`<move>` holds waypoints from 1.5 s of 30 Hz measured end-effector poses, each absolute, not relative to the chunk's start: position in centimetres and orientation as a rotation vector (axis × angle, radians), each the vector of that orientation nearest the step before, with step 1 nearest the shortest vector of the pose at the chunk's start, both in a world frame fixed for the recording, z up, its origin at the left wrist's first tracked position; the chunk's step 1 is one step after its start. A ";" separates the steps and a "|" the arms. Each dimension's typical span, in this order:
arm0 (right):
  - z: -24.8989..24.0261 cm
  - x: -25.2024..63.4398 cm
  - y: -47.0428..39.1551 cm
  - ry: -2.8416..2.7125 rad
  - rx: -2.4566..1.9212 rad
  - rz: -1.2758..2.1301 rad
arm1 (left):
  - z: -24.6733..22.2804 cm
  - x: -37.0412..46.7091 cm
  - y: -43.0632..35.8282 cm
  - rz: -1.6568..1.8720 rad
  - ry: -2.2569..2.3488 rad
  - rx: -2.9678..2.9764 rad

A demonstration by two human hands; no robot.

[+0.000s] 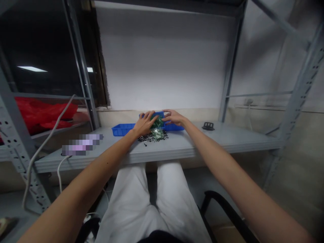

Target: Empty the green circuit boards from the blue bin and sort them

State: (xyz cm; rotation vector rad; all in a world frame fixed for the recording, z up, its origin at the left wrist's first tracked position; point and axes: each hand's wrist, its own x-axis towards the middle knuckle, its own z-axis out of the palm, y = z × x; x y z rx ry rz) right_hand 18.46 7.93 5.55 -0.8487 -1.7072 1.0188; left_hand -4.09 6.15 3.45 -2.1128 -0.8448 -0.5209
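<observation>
Blue plastic sits between our left hand (144, 124) and our right hand (174, 117): a tilted bin (159, 113), its opening seemingly turned toward us. Left fingers are spread and slightly bent at the bin's left side, thumb apart and reaching toward the green pieces (156, 122) inside. On its right side our other hand is half open, fingers bowed around the edge. Both seem to touch the bin, but honestly we can't tell if either is really gripping it or pinching any of the green stuff.

How far along are we? Somewhere midway, we'd guess. Just in front of the bin there's already a heap of dark screws (148, 138) with pale green bits (158, 134) on top, plus one loose screw (145, 144) nearer us. What's left is the green lot inside the bin; too blurry to count.

Further out, a second blue bin (123, 129) is left of the tilted one, a third blue bin (177, 128) just right of it, and a black slotted part (208, 126) well off to its right.
</observation>
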 end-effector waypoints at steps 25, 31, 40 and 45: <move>3.3 18.1 8.5 -1.640 -0.762 0.920 | 3.4 -3.6 5.8 -0.450 -0.868 -2.116; 2.9 18.2 9.0 -1.644 -0.745 0.859 | 3.2 -3.5 5.7 -0.464 -0.883 -2.137; 2.3 18.2 8.3 -1.648 -0.742 0.749 | 2.9 -3.2 5.0 -0.446 -0.896 -2.128; 1.8 18.3 8.5 -1.650 -0.699 0.727 | 2.8 -3.3 4.6 -0.418 -0.876 -2.121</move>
